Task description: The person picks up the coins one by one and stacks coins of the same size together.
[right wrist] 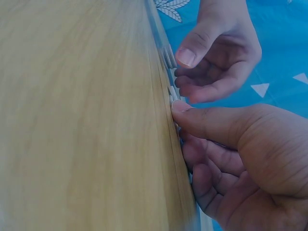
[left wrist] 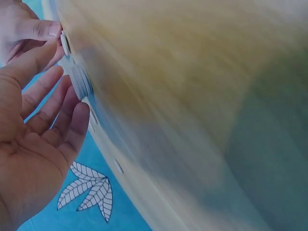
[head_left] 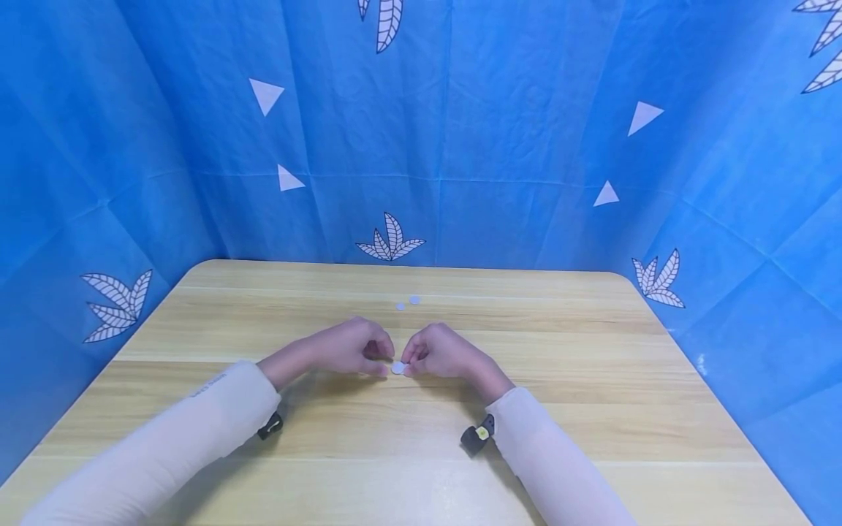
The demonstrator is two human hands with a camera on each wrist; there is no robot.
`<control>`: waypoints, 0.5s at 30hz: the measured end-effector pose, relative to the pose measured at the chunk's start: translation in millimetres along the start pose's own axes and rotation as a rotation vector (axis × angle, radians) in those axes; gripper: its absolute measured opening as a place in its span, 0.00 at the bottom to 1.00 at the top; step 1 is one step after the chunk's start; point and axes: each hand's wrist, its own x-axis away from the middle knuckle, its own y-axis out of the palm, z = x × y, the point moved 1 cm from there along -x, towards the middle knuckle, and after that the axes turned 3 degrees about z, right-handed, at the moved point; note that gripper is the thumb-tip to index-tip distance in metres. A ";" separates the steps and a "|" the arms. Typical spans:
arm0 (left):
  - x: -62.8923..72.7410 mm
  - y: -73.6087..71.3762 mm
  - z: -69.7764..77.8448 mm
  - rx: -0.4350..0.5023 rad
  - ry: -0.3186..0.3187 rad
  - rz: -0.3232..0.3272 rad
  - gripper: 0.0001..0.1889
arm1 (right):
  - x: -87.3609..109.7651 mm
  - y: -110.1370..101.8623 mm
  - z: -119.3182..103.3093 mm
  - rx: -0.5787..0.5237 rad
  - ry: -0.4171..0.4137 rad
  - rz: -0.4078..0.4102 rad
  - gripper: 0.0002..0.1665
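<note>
Just left of the table's middle, my right hand [head_left: 442,352] pinches a small round white disc [left wrist: 65,44] between thumb and fingers, close over the wood. Facing it, my left hand [head_left: 351,347] has its fingers loosely bent, with a gap between thumb and fingertips and nothing held. A short stack of white discs [left wrist: 82,82] stands by the left fingertips in the left wrist view. From above, a white disc [head_left: 397,367] shows between the two hands. The right wrist view has the stack [right wrist: 169,57] right at the left thumb.
Farther back on the wooden table [head_left: 559,336] lie two more small discs, one [head_left: 400,307] slightly nearer and the other [head_left: 414,299] behind it. A blue curtain [head_left: 500,146] with leaf and triangle prints surrounds the table's back and sides.
</note>
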 end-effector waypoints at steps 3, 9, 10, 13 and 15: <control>-1.9 1.9 2.1 0.016 0.004 0.011 0.12 | 0.0 -0.3 -0.7 0.009 0.000 0.002 0.06; -5.0 4.5 5.9 -0.005 -0.022 0.030 0.10 | -0.2 -1.3 -1.7 0.018 0.009 -0.007 0.06; -5.4 4.8 6.4 -0.012 -0.025 0.032 0.09 | -0.1 -1.5 -1.7 0.017 0.008 -0.009 0.06; -7.1 6.2 7.8 -0.028 -0.034 0.035 0.08 | 0.3 -2.1 -1.8 0.012 -0.011 -0.013 0.06; -8.2 7.2 8.5 -0.035 -0.042 0.037 0.07 | 0.5 -2.4 -2.0 0.009 -0.022 -0.015 0.06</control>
